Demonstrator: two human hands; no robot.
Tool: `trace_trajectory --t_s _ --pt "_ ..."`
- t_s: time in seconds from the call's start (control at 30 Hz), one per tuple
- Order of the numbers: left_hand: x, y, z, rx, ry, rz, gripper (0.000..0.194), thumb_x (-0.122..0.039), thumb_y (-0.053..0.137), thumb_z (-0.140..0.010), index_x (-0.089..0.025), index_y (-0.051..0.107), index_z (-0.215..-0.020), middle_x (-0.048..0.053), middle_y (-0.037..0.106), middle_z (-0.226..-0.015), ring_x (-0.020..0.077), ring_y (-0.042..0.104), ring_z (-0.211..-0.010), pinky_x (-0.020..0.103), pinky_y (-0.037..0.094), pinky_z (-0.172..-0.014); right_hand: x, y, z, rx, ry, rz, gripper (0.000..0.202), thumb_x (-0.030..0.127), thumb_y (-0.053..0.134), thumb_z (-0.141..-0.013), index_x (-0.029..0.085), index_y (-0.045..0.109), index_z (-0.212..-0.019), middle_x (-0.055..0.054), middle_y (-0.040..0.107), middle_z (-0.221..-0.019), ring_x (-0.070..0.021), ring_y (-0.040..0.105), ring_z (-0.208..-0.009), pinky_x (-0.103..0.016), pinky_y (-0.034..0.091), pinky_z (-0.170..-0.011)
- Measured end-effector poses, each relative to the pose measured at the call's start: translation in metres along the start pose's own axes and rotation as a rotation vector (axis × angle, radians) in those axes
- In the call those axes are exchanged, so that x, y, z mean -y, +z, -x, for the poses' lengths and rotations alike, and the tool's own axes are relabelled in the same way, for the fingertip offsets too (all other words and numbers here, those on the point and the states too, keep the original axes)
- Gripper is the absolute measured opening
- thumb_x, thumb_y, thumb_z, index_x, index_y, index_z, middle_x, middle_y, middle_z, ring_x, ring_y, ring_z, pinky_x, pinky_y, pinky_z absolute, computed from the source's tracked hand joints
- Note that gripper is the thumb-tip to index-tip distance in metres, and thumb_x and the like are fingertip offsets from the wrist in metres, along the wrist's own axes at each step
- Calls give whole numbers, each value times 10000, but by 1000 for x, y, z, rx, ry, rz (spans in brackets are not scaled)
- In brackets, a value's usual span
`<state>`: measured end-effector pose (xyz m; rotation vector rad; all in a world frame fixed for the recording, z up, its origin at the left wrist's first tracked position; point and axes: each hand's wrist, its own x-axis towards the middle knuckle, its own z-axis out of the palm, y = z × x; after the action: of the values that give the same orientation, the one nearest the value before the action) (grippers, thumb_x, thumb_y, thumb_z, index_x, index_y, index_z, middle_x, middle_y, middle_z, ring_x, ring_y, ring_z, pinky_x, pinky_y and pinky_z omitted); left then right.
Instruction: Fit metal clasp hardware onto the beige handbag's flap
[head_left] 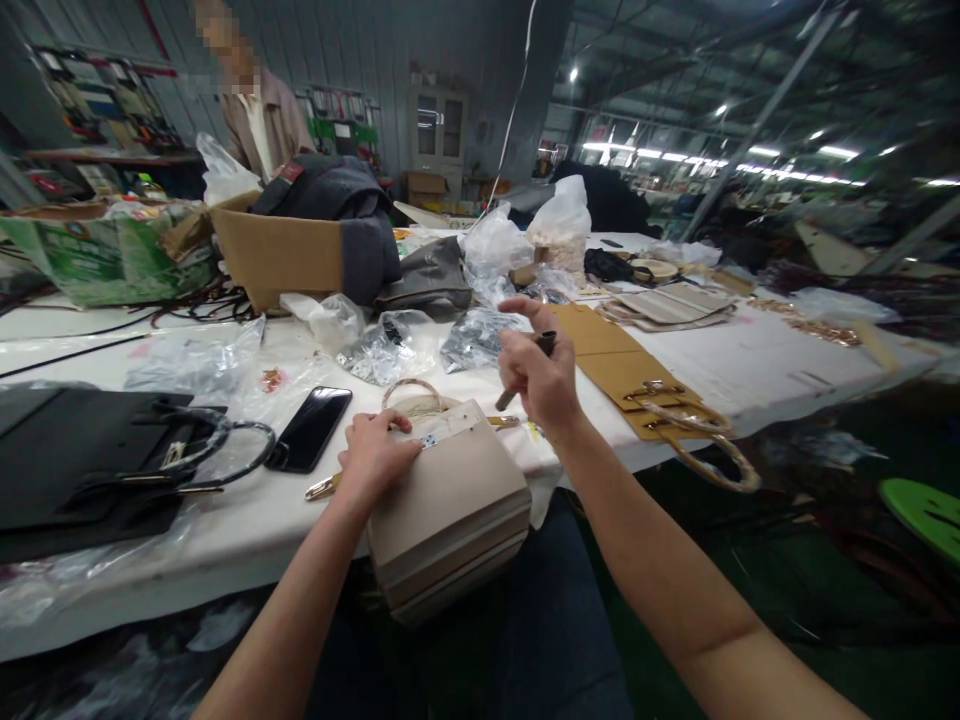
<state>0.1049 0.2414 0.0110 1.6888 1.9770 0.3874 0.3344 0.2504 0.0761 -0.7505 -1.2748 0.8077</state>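
Note:
A beige handbag [450, 490] lies tilted across the table's front edge and my lap. At its top edge, my left hand [375, 450] grips and steadies it, thumb beside a small metal plate [429, 441]. One rolled handle [412, 385] stands up behind the bag, and a strap with gold hardware [322, 488] sticks out at the left. Raised above the bag's right side, my right hand [544, 375] is closed around a dark pen-like tool [507, 398], its index finger held out. The tool's exact kind is unclear.
A black phone [310, 430] and a black handbag [90, 465] lie to the left. Plastic bags of small parts [480, 338] and a cardboard box [281, 255] stand behind. Mustard bag pieces [607, 350] lie right. A person [266, 120] stands across the table; a green stool [922, 510] is right.

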Motion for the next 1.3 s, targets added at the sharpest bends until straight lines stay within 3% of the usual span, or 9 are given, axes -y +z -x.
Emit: trace_trajectory --t_s 0.07,0.13,0.2,0.27,0.43,0.57,0.7,1.0,1.3 --pt "1 0 0 0 15 21 256 -363 783 -864 -307 769 -1113 172 586 -1463 438 544 -1461 630 505 -1156 3 31 5 65 38 -43 362 550 805 -972 247 672 -1120 104 368 -561 -88 303 -421 -259 247 -427" --pt "2 0 1 0 24 41 254 -354 789 -854 -314 779 -1104 159 595 -1462 429 547 -1464 615 498 -1169 -8 56 10 80 67 -71 476 671 782 -979 235 622 -875 86 365 -552 -84 306 -421 -273 242 -421" --pt "3 -1 2 4 18 60 233 -327 785 -850 -318 786 -1083 147 594 -1473 414 546 -1469 608 485 -1183 -28 72 15 50 88 -82 643 750 759 -972 238 478 -703 74 359 -539 -78 309 -417 -280 235 -412" --pt "3 0 3 3 9 76 203 -302 774 -853 -319 790 -1054 142 586 -1488 404 540 -1473 614 478 -1186 -48 80 19 3 111 -80 709 779 769 -952 243 405 -664 75 352 -529 -76 307 -411 -279 230 -403" --pt "6 5 1 -39 16 83 178 -336 771 -845 -313 780 -1021 152 600 -1432 439 520 -1465 661 494 -1143 -70 83 24 -24 156 -117 688 737 807 -950 241 413 -682 83 353 -525 -73 299 -404 -266 216 -394" --pt "6 6 1 -39 27 57 186 -347 758 -848 -315 773 -1030 149 595 -1405 442 528 -1443 666 507 -1131 -70 84 23 17 175 -111 684 715 821 -951 238 415 -676 78 361 -531 -72 293 -405 -270 209 -388" --pt "6 7 3 -39 74 35 202 -350 719 -885 -335 786 -1075 153 593 -1381 443 539 -1426 683 509 -1120 -70 87 22 35 208 -60 739 808 780 -928 244 395 -647 69 336 -522 -79 271 -409 -286 192 -384" --pt "6 6 0 -15 72 44 225 -329 724 -855 -362 796 -1067 135 584 -1421 442 529 -1448 678 511 -1118 -67 93 27 63 150 100 761 826 732 -953 231 385 -630 40 344 -525 -99 303 -477 -297 185 -440" --pt "3 1 6 -23 113 69 149 -305 733 -865 -344 841 -960 69 550 -1607 414 532 -1500 646 490 -1167 -65 84 18 111 252 -121 705 784 837 -889 228 459 -677 66 384 -552 -80 302 -435 -268 212 -403"
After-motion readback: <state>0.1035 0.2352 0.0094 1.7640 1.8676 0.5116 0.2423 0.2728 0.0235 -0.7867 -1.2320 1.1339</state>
